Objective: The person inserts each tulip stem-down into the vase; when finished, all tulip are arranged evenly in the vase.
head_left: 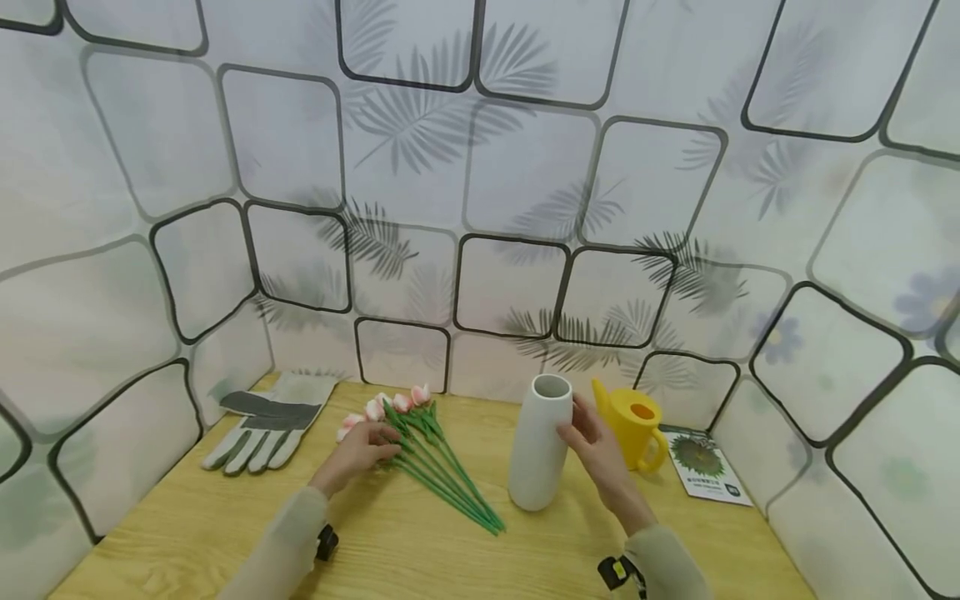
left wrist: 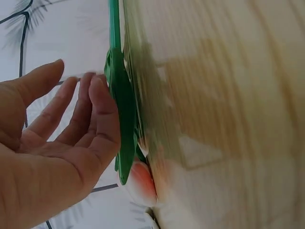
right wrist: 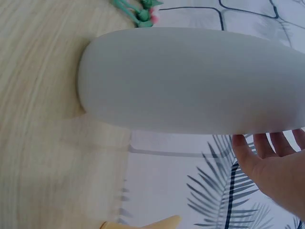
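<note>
Pink-and-white tulips (head_left: 402, 403) on long green stems (head_left: 450, 479) lie fanned across the wooden table. My left hand (head_left: 363, 450) is at their upper left, beside the blossoms. In the left wrist view its loosely bent fingers (left wrist: 102, 107) rest against a green leaf (left wrist: 125, 114), the thumb apart and nothing gripped. A tall white vase (head_left: 538, 450) stands upright to the right of the stems. My right hand (head_left: 600, 454) touches the vase's right side near the top. The right wrist view has its fingertips (right wrist: 238, 140) against the wall of the vase.
A yellow watering can (head_left: 626, 421) stands just right of the vase, behind my right hand. Farther right lies a printed card (head_left: 705, 467) with a plant picture. Grey-and-white work gloves (head_left: 273, 421) lie at the left. A patterned cloth wall (head_left: 495, 358) borders the table.
</note>
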Motion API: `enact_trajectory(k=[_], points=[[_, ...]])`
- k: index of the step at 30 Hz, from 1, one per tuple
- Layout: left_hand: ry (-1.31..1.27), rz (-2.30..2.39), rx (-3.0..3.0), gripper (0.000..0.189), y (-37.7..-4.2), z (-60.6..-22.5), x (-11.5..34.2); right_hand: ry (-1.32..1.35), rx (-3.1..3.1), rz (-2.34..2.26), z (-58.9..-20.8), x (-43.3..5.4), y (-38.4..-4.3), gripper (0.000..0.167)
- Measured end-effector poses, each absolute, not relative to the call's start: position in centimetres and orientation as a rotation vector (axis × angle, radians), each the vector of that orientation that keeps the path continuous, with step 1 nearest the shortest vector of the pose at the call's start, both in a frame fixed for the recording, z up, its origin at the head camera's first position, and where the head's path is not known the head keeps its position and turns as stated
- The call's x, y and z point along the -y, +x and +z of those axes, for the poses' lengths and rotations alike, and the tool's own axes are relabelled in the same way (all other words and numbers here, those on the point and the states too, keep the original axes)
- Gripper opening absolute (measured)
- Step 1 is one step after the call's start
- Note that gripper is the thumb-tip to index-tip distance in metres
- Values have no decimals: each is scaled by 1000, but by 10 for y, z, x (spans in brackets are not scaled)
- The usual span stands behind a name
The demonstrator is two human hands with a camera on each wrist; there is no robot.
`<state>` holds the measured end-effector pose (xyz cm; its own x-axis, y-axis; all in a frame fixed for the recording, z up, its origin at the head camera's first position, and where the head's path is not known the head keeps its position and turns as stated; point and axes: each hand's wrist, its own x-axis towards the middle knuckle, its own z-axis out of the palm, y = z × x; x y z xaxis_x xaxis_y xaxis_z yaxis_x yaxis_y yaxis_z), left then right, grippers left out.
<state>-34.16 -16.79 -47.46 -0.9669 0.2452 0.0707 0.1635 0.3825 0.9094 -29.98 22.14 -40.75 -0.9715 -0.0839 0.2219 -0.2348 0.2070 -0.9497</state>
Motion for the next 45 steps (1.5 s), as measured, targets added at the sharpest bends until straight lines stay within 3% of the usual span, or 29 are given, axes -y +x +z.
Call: enact_trajectory(k=[10, 24, 34, 45], points=[[329, 1590, -2375, 30, -338, -473, 167, 382, 2279, 1862, -393, -212, -305, 66], [28, 1684, -2185, 28, -350, -479, 159, 373, 2306, 1886, -398, -214, -309, 69], [-49, 1902, -2270, 18, -346, -478, 155, 357, 2319, 1890, -397, -212, -310, 71], [-198, 2231, -2347, 24, -350, -465, 149, 380, 2322, 1889, -398, -213, -310, 72]])
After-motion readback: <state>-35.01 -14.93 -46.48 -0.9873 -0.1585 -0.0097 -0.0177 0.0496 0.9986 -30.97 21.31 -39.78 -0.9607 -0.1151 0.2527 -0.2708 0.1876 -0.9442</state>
